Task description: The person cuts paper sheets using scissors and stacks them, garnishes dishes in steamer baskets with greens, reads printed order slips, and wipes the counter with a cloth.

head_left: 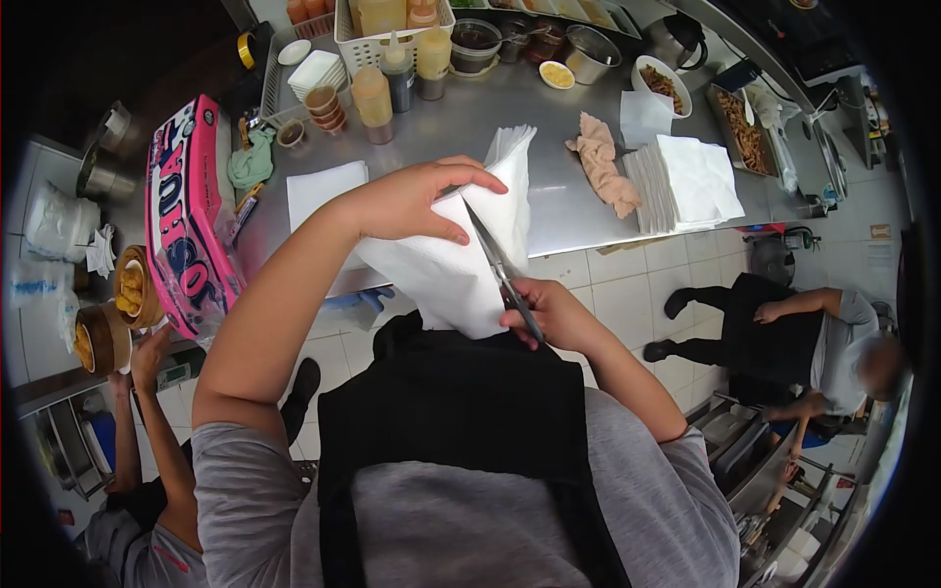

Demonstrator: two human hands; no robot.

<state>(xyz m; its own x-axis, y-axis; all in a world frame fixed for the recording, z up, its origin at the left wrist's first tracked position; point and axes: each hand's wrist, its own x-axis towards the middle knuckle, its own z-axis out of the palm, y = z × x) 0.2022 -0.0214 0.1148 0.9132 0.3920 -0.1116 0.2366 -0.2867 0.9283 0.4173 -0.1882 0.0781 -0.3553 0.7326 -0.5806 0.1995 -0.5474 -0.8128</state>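
My left hand (423, 201) grips a stack of white paper towels (431, 279) over the counter's front edge, thumb on the near face and fingers on top. The stack is bent, and its far part stands up. In my right hand (557, 316) is a pair of scissors (490, 250), with the dark handles in my fingers. Its blades point away from me and lie in the split between two parts of the paper. More white paper (323, 191) lies flat on the counter, left of my left hand.
On the steel counter (549, 211) are a pile of white paper squares (691, 181), a crumpled beige cloth (603, 162), a squeeze bottle (372, 103) and a pink package (191, 220). One person holds a bamboo steamer (103, 338) at left; another person (833, 333) stands at right.
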